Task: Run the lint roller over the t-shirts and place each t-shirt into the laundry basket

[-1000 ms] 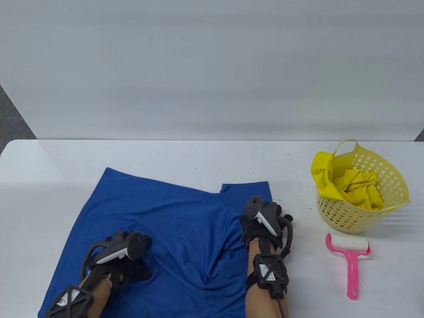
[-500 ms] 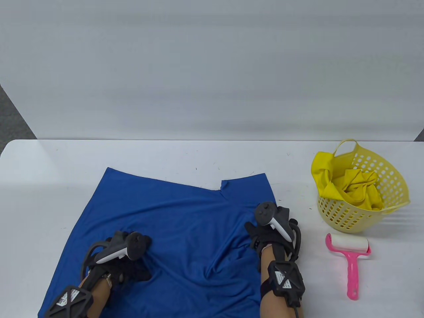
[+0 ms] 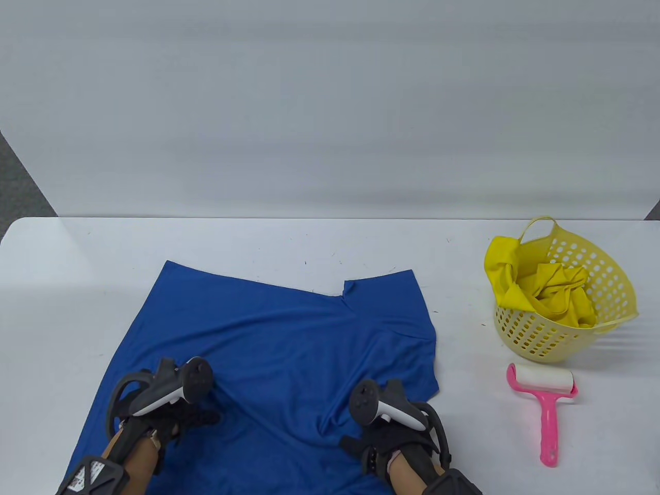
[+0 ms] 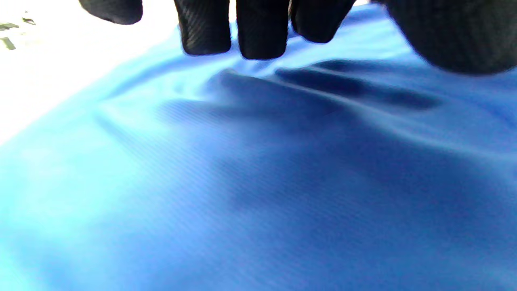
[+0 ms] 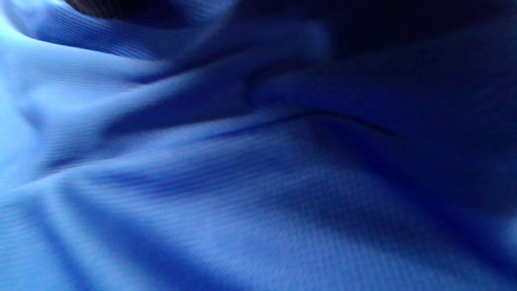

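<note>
Blue t-shirt (image 3: 268, 350) spread on the desk (image 3: 309, 242), creased mid-cloth. Left hand (image 3: 178, 417) resting flat, grip loosely spread, pinning fabric. Right hand (image 3: 386, 443) on the cloth; grip hidden, cannot tell. Lint roller (image 3: 545, 399) parked beside laundry basket (image 3: 616, 289), within reach for rolling.

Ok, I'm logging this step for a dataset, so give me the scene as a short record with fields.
shirt on table: blue t-shirt, spread out, wrinkled near the front
left hand: on the blue t-shirt, fingers straight on the cloth
right hand: on the shirt's front right part; grip hidden
lint roller: pink, on the table, untouched
laundry basket: yellow, holds a yellow t-shirt
table: white
</note>
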Motion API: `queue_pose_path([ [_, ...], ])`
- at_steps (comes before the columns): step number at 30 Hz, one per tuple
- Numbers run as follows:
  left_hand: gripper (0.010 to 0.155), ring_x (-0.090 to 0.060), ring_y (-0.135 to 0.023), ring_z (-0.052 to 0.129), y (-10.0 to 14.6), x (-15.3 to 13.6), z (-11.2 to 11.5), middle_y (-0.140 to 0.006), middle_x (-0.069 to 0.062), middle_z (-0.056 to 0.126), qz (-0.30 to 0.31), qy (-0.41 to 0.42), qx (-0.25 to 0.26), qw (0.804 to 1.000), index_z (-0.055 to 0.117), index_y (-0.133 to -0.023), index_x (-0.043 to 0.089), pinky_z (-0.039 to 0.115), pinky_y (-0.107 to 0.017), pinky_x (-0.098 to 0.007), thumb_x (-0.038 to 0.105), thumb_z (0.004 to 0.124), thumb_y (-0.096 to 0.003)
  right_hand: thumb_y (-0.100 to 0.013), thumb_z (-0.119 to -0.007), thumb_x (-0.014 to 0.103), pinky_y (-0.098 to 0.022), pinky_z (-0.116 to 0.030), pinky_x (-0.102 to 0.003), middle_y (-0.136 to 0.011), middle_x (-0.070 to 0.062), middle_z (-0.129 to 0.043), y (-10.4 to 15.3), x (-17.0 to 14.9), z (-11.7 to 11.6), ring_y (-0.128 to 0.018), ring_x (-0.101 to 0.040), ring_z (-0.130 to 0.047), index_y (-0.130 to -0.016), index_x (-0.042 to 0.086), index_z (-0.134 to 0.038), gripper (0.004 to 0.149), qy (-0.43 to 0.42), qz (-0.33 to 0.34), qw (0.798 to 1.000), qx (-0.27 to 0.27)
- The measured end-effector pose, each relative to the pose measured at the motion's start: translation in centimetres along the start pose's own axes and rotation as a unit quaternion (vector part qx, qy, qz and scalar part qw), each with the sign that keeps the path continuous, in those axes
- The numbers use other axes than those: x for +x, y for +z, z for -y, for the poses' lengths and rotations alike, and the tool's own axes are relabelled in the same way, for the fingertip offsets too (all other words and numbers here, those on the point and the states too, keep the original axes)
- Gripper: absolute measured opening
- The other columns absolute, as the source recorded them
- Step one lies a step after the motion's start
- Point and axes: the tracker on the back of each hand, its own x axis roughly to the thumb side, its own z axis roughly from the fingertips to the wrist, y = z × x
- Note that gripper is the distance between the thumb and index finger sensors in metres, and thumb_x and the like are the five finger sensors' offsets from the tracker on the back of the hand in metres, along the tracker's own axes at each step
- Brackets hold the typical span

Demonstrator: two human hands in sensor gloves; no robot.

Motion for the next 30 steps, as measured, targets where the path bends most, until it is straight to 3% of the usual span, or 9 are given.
queue_pose_path([
  [5,0.103,-0.051,-0.115,0.050,-2.1,-1.3,2.6,-0.125,-0.009,0.037,-0.026,0.013,-0.074,0.997,0.032,-0.113,0.036,0.049,-0.074,-0.077,0.071,0.082,-0.0299,-0.047,-0.057,0.059,-0.050,-0.027,-0.087,-0.101,-0.025,0.001,-3.9,-3.5,2.5,-0.086,-0.062,-0.003,-0.096,0.017,-0.006,0.082,-0.011,-0.048,0.998,-0.036],
  [10,0.096,-0.047,-0.116,0.031,-4.1,-1.4,2.9,-0.124,-0.007,0.020,-0.027,0.073,-0.052,0.996,0.021,-0.112,0.039,0.039,-0.079,-0.072,0.071,0.071,-0.0367,-0.045,-0.056,0.054,-0.053,-0.018,-0.083,-0.105,-0.016,-0.008,-7.2,-6.2,6.6,-0.093,-0.053,-0.007,-0.096,0.025,-0.015,0.072,-0.014,-0.103,0.990,-0.092],
  [13,0.094,-0.043,-0.118,0.038,-3.7,-0.9,2.4,-0.125,-0.006,0.025,-0.024,0.031,-0.010,0.999,0.022,-0.113,0.039,0.039,-0.080,-0.072,0.071,0.069,-0.0381,-0.046,-0.056,0.052,-0.054,-0.012,-0.081,-0.105,-0.020,-0.003,-6.9,-5.2,8.0,-0.093,-0.054,-0.003,-0.098,0.021,-0.013,0.074,0.070,-0.177,0.968,-0.161],
  [16,0.089,-0.042,-0.116,0.050,-2.7,-0.9,1.8,-0.124,-0.006,0.040,-0.012,0.030,0.012,0.999,0.033,-0.113,0.037,0.045,-0.079,-0.070,0.070,0.070,-0.0391,-0.043,-0.060,0.055,-0.055,-0.030,-0.081,-0.107,-0.024,-0.026,-5.1,-2.7,8.9,-0.095,-0.055,-0.028,-0.099,0.018,-0.027,0.075,0.084,-0.102,0.958,-0.256],
  [18,0.086,-0.041,-0.111,0.063,-2.0,-0.8,1.3,-0.120,-0.007,0.057,-0.003,0.037,0.011,0.999,0.047,-0.112,0.033,0.052,-0.077,-0.068,0.069,0.074,-0.0384,-0.044,-0.063,0.056,-0.055,-0.037,-0.082,-0.107,-0.030,-0.037,-3.4,-1.5,8.6,-0.094,-0.060,-0.040,-0.101,0.013,-0.035,0.077,0.027,-0.082,0.974,-0.210],
  [20,0.087,-0.042,-0.107,0.072,-1.3,-0.3,0.9,-0.117,-0.009,0.067,-0.010,0.015,-0.005,1.000,0.056,-0.111,0.031,0.057,-0.074,-0.069,0.070,0.077,-0.0358,-0.047,-0.060,0.059,-0.053,-0.038,-0.084,-0.107,-0.034,-0.027,-2.0,-0.8,7.5,-0.093,-0.064,-0.037,-0.103,0.010,-0.026,0.082,0.002,-0.069,0.994,-0.086],
  [24,0.106,-0.053,-0.108,0.068,-0.9,1.2,1.5,-0.120,-0.022,0.055,0.012,-0.007,-0.060,0.998,0.048,-0.114,0.024,0.062,-0.070,-0.073,0.073,0.084,-0.0276,-0.043,-0.066,0.062,-0.047,-0.054,-0.084,-0.102,-0.039,-0.045,-0.5,-1.4,4.4,-0.086,-0.068,-0.057,-0.101,0.003,-0.040,0.087,0.084,-0.083,0.993,-0.028],
  [27,0.110,-0.051,-0.112,0.059,-1.6,0.8,2.0,-0.122,-0.020,0.044,0.000,-0.021,-0.068,0.997,0.036,-0.114,0.026,0.058,-0.072,-0.075,0.071,0.086,-0.0273,-0.043,-0.067,0.062,-0.046,-0.052,-0.086,-0.098,-0.040,-0.018,-1.3,-2.5,2.4,-0.082,-0.072,-0.034,-0.097,0.006,-0.020,0.091,0.040,-0.076,0.996,0.017],
  [30,0.102,-0.047,-0.115,0.040,-3.3,-0.9,2.6,-0.124,-0.013,0.028,-0.018,0.032,-0.073,0.997,0.026,-0.113,0.031,0.048,-0.077,-0.073,0.067,0.077,-0.0323,-0.042,-0.063,0.062,-0.050,-0.048,-0.085,-0.098,-0.037,-0.010,-2.5,-2.5,2.3,-0.082,-0.071,-0.024,-0.096,0.009,-0.014,0.090,0.048,-0.066,0.996,-0.019],
])
